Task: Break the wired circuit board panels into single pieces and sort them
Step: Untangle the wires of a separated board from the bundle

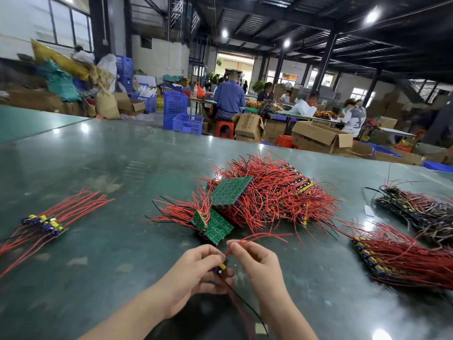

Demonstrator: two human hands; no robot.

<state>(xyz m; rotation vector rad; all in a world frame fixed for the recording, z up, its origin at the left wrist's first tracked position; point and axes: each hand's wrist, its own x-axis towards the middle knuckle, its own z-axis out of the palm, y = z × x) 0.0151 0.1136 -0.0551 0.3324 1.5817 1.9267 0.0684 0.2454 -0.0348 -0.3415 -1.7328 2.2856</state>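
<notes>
My left hand grips a small single board piece with a yellow and a blue part, low in the middle of the head view. My right hand pinches a red wire that runs from that piece up to the right. A black wire hangs below it. Just beyond my hands lies a heap of wired panels with green boards face up. A small group of single pieces lies on the left, red wires fanned out.
The green table is glossy. Further wired panels lie at the right and far right. Past the table's far edge stand cardboard boxes, blue crates, red stools and several seated people.
</notes>
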